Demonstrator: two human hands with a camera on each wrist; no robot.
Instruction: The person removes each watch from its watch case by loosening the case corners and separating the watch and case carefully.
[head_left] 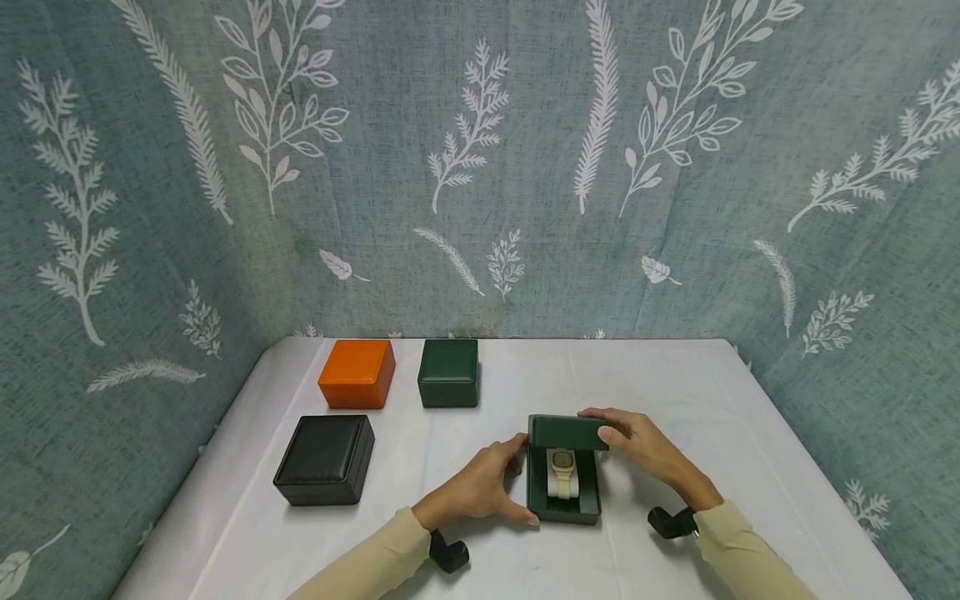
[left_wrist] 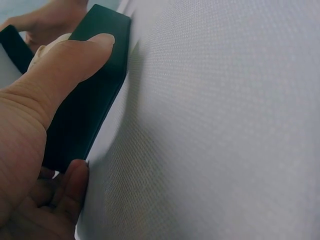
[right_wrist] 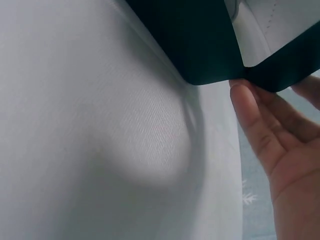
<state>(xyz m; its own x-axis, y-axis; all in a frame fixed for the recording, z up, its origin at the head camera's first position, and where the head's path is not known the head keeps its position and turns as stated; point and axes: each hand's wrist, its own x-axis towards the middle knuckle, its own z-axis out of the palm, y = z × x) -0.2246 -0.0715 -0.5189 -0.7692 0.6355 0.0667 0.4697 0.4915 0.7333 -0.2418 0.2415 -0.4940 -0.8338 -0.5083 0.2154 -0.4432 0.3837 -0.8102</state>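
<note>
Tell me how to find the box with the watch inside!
Look at the white cloth-covered table and find the person's two hands at its near edge. Between the left hand and right hand sits a dark green square box, its lid up, with a cream wristwatch on a white cushion. The three other boxes are shut.

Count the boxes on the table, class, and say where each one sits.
4: orange box back left, closed green box beside it, black box front left, open green box between both hands. None looks hidden.
</note>
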